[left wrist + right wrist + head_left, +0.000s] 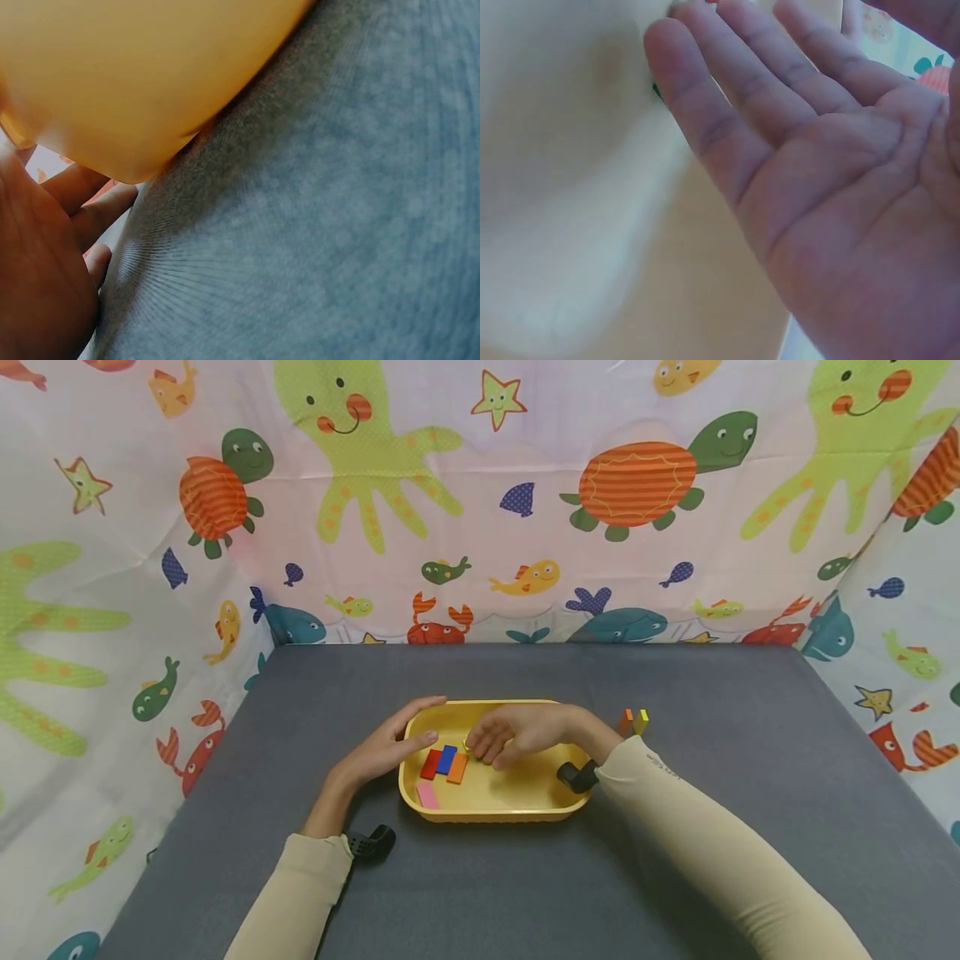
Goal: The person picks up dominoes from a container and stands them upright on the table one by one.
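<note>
A yellow tray [517, 793] lies on the grey table. My left hand [382, 745] grips its left end, thumb over the rim and fingers along the outside; the left wrist view shows those fingers against the tray's outer wall [135, 90]. Inside, at the left, lie a red block [431, 764], a blue block [446, 760], an orange block [457, 769] and a pink block [427, 795]. My right hand [519, 732] hovers within the tray, fingers loosely bent near a small yellow piece [466, 745]. A green edge [658, 91] shows behind its fingertips; the palm is bare.
Beyond the tray's right end, past my right forearm, an orange block [626, 722] and a yellow block [641, 722] stand upright on the table [720, 727]. A curtain [480, 527] printed with sea animals encloses the table's back and sides.
</note>
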Demonstrator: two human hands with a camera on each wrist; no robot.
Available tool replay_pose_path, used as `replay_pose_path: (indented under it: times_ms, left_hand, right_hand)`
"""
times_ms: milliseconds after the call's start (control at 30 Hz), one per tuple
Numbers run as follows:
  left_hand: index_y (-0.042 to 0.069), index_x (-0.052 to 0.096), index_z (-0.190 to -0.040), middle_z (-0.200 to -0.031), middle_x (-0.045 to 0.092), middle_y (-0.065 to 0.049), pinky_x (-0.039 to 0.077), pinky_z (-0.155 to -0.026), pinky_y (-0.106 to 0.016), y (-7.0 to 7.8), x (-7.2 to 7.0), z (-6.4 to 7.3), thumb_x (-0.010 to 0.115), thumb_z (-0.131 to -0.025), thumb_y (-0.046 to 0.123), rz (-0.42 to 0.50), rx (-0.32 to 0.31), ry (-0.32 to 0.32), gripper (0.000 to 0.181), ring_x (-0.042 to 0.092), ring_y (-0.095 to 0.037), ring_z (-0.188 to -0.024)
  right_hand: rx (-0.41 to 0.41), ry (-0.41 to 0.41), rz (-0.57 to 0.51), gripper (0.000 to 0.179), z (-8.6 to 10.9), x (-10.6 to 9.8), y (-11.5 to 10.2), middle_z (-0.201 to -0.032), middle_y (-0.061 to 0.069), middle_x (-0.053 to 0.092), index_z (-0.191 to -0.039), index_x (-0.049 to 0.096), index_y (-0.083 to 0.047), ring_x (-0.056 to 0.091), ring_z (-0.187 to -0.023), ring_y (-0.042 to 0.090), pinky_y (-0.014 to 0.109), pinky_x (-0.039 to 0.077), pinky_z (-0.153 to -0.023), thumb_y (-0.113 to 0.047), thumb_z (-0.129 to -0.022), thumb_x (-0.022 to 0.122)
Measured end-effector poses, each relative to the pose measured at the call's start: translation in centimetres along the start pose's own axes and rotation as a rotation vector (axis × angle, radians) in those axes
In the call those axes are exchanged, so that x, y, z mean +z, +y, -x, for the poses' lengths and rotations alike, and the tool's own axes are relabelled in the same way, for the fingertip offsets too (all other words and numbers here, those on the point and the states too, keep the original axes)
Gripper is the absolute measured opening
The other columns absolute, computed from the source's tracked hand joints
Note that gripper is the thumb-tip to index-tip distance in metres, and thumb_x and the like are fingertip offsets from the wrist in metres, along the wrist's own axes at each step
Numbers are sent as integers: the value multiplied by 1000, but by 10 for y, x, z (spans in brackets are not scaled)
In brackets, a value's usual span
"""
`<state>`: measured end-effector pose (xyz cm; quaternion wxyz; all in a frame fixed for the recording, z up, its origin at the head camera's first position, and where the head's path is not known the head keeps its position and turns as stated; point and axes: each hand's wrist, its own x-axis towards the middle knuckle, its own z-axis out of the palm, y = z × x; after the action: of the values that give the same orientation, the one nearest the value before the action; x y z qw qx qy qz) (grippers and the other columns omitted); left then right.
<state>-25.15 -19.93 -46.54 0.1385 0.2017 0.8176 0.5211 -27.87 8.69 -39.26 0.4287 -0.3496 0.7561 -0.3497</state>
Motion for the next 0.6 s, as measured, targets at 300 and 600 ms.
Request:
replay_pose_path:
  times_ms: [300, 600]
  left_hand:
    - [41, 40, -152, -162, 37, 5, 32, -119, -64, -1, 1, 0, 62, -99, 40, -2, -17, 1, 58, 35, -28, -150]
    - [42, 39, -152, -162, 36, 4, 31, -119, -65, 0, 1, 0, 61, -99, 37, -5, -30, 6, 58, 33, -28, -151]
  right_hand:
    - [-38, 168, 90, 47, 1, -3, 3, -132, 18, 66, -136, 59, -3, 62, -122, 35, 34, 58, -95, -8, -91, 72]
    - [6, 251, 248, 42, 4, -3, -3, -121, 17, 71, -128, 66, -4, 66, -105, 25, 27, 58, -80, -9, -88, 77]
